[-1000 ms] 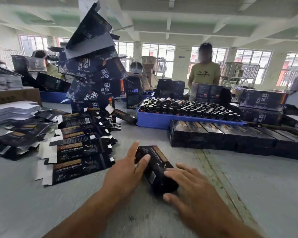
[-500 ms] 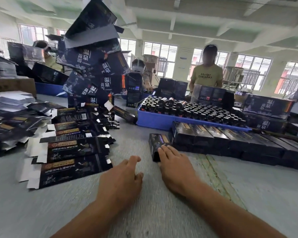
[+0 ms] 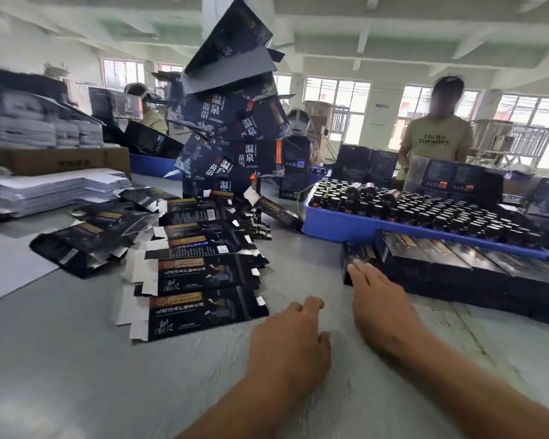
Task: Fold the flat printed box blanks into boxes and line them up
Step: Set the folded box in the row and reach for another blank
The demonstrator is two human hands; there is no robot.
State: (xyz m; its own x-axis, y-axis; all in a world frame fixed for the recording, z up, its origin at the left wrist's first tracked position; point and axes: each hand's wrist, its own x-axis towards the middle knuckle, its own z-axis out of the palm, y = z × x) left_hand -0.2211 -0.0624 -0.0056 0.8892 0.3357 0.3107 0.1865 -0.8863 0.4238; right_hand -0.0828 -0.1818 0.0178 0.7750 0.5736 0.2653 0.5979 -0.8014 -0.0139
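A folded dark box point(image 3: 358, 253) lies at the left end of a row of folded boxes point(image 3: 463, 264) on the grey table point(image 3: 76, 375). My right hand point(image 3: 377, 299) has straight fingers touching the near end of that box. My left hand point(image 3: 289, 346) hovers low over the table with loosely curled fingers and holds nothing. Flat printed box blanks point(image 3: 200, 293) lie fanned out in an overlapping line to the left of my hands.
A blue tray point(image 3: 330, 229) full of dark bottles stands behind the row. A tall leaning pile of larger dark cartons point(image 3: 232, 122) rises at the back centre. White sheet stacks point(image 3: 54, 191) and a cardboard carton sit at the left. A person in a yellow shirt point(image 3: 438, 141) stands beyond the tray.
My right hand pushed the folded box away from me and up against the left end of the row. My left hand let go of it and curled, staying near the table.
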